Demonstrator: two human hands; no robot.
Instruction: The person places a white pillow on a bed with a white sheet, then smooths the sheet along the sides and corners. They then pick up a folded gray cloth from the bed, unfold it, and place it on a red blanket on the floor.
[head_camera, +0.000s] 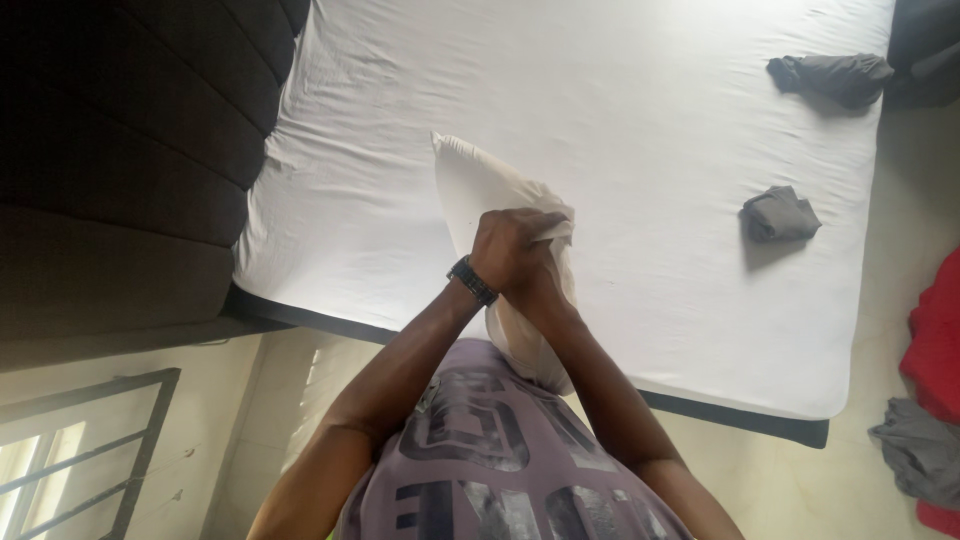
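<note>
A white pillow (478, 186) stands on end against my chest, over the near edge of the bed (620, 110), which is covered by a white sheet. Both my hands grip the pillow's side together. My left hand (506, 243), with a dark watch on its wrist, is clenched on a bunch of the pillow's fabric. My right hand (545, 290) sits just under it, pressed to the pillow and partly hidden by the left. The pillow's lower end rests on my grey printed shirt (500, 450).
A dark padded headboard (120, 150) runs along the left. Two crumpled grey garments (780, 214) (835, 78) lie on the sheet at right. Red cloth (938, 335) and grey cloth (920, 450) lie on the floor far right. Window bars (80, 450) at lower left.
</note>
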